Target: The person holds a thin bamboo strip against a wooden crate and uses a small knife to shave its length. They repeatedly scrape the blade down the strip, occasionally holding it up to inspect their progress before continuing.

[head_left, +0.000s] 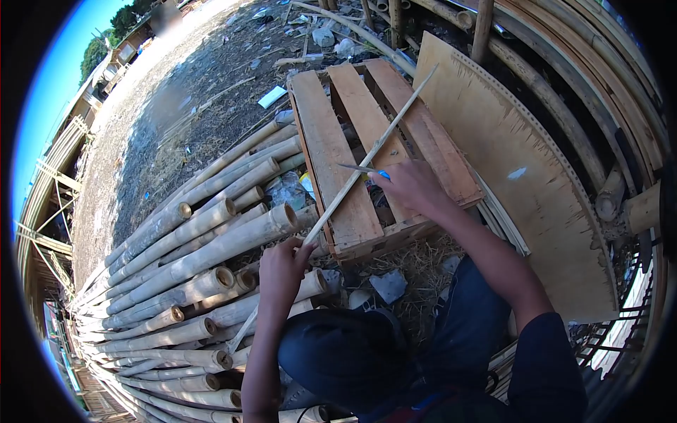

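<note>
A long, thin bamboo strip [350, 182] runs slantwise over a wooden pallet-like crate [363, 120]. My left hand [282, 268] is closed round the strip near the crate's front left corner, and its lower end passes behind my forearm. In my right hand [407, 185] is a knife [357, 168] with a blue handle, the fingers wrapped around it. The narrow blade points left and lies across the strip around its middle. The strip's far end reaches past the crate's back right side.
Thick bamboo poles [204, 261] lie stacked at my left, cut ends toward me. A plywood sheet [522, 176] leans at the right beside thin slats [504, 222]. Broken stone [388, 285] lies near my feet. Litter and a white sheet [272, 96] are scattered on the ground beyond.
</note>
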### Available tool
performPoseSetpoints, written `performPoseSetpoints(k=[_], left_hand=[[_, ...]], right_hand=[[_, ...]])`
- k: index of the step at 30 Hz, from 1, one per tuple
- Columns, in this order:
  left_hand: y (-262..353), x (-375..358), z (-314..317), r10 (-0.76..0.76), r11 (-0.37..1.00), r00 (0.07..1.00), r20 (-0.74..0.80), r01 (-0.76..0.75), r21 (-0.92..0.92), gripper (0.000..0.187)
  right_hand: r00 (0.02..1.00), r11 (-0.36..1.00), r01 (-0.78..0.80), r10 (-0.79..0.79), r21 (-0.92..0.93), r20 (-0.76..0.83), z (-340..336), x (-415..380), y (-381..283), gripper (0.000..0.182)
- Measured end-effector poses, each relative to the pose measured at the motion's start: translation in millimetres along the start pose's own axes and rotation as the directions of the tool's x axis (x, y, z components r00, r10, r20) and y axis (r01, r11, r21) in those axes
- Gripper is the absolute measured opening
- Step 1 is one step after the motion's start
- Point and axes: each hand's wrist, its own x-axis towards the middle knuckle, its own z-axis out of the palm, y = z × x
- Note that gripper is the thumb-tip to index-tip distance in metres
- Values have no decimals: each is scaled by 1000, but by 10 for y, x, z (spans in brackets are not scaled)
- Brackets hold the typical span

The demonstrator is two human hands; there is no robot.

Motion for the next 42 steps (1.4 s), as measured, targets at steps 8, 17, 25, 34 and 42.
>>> performPoseSetpoints(k=[8, 17, 25, 34, 42], left_hand=[[-1, 30, 5, 2, 1000, 999, 32, -2, -9, 38], [37, 20, 30, 59, 995, 996, -71, -54, 81, 38], [-39, 25, 55, 82, 992, 991, -108, -71, 106, 40], [-65, 40, 59, 97, 988, 989, -115, -82, 127, 34], [27, -35, 11, 263, 912, 938, -227, -165, 376, 33]], right_hand=[[993, 994, -44, 32, -99, -115, 99, 41, 172, 52], [994, 995, -33, 24, -89, -107, 45, 184, 448, 51], [975, 983, 47, -84, -178, -204, 197, 169, 400, 50], [991, 992, -59, 45, -114, -125, 2, 126, 300, 50], [983, 918, 15, 59, 396, -174, 42, 554, 286, 28]])
